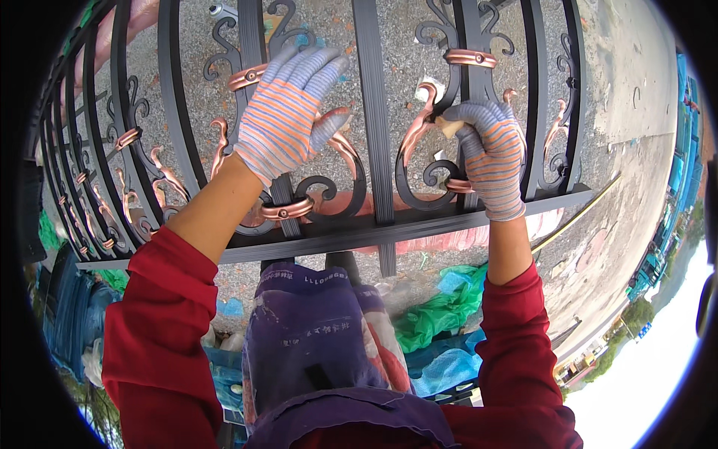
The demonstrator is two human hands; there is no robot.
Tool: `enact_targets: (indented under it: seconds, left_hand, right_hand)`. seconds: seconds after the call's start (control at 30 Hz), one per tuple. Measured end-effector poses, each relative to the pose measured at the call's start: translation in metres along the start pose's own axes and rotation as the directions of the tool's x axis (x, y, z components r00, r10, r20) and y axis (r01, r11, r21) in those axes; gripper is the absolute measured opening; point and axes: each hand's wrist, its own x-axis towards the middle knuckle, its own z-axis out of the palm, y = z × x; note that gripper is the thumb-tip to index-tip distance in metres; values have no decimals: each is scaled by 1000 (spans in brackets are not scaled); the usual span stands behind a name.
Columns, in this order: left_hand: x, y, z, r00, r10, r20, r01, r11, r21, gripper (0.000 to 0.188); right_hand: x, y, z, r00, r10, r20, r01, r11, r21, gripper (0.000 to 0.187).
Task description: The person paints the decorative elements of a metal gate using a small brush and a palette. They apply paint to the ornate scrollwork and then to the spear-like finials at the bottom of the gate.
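Observation:
Before me lies a black metal fence panel [376,105] with ribbed bars and scrolled ornaments tipped in copper colour. My left hand [288,112], in a striped knit glove, lies over a bar and its scrollwork, fingers stretched out and thumb apart. My right hand [490,146], gloved alike, is bent round a small pale tan piece [450,126], sponge-like in look. That piece touches the copper-tinted tip of a curved scroll [407,150]. Copper-coloured collars [288,209] clasp the bars above and below both hands. What lies under my left palm is hidden.
A bottom rail [336,243] runs across in front of my legs. Pink wrapping [449,241] lies below the panel, green plastic [441,310] and blue sheeting [449,370] nearer me. Concrete ground [628,97] stretches right, with a yellow strip [580,213] on it.

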Motion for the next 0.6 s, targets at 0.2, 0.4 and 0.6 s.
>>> enact_targets:
  seconds: [0.2, 0.4, 0.6]
  left_hand:
    - [-1, 0, 1, 1000, 4, 11, -4, 1000, 3, 59]
    - [0, 2, -2, 999, 17, 42, -18, 1000, 4, 59]
    - [2, 3, 0, 998, 32, 52, -33, 999, 17, 59]
  right_hand:
    - [-43, 30, -24, 843, 450, -294, -340, 870, 358, 18]
    - [-90, 35, -41, 728, 540, -421, -395, 834, 387, 13]
    - [-110, 49, -57, 668, 568, -480, -392, 817, 422, 14]
